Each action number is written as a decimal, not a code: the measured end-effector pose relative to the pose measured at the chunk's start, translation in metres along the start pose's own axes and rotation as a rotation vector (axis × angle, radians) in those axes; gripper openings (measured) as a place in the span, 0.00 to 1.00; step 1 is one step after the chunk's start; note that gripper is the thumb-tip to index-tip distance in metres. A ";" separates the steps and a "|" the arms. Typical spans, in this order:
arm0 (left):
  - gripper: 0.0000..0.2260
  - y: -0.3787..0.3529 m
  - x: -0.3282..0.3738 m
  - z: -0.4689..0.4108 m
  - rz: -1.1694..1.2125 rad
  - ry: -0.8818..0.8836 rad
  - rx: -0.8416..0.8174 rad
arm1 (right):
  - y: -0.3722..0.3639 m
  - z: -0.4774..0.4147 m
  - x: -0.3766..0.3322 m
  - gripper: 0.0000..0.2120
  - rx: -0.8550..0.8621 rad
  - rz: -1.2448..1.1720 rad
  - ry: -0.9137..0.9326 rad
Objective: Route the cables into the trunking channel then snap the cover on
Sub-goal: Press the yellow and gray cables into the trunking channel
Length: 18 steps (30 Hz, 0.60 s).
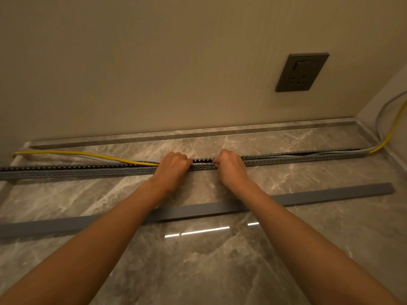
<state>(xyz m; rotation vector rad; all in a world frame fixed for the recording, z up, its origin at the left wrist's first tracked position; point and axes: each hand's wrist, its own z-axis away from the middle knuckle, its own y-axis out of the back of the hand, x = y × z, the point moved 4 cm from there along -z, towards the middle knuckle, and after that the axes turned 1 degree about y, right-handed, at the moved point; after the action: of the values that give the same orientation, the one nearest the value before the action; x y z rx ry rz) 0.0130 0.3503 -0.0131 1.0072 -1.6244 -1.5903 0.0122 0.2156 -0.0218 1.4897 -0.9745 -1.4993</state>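
A long grey slotted trunking channel point(88, 169) lies across the marble floor, parallel to the wall. A yellow cable point(88, 154) and a grey cable point(97, 158) lie outside the channel on the left and enter it at my left hand point(172, 165). Both cables leave the channel's right end and climb the corner. My left hand is closed on the cables at the channel. A short way to the right, my right hand point(230, 165) is closed over the channel; what its fingers grip is hidden. The flat grey cover strip point(330, 193) lies loose on the floor nearer to me.
A dark wall socket point(301, 72) sits on the beige wall at the upper right. A stone skirting point(198, 133) runs along the wall base. The right-hand wall meets the floor at the corner, where the yellow cable end point(394, 126) rises.
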 end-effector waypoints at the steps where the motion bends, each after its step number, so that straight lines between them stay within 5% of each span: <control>1: 0.07 0.000 -0.001 -0.002 0.002 0.033 -0.064 | 0.000 0.001 -0.001 0.10 0.005 0.013 0.007; 6: 0.09 0.000 -0.002 -0.010 0.043 0.147 -0.140 | 0.005 0.008 -0.013 0.13 0.064 0.055 0.181; 14: 0.17 0.003 -0.027 0.012 0.771 0.448 -0.010 | -0.007 0.004 -0.033 0.14 -0.056 -0.026 0.240; 18: 0.19 0.010 -0.040 0.013 0.713 0.609 0.111 | -0.003 0.000 -0.037 0.10 -0.071 0.051 0.310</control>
<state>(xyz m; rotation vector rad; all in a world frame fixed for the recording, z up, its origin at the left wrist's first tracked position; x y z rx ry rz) 0.0208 0.3914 -0.0016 0.7343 -1.4073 -0.6422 0.0123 0.2509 -0.0104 1.5764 -0.7604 -1.2085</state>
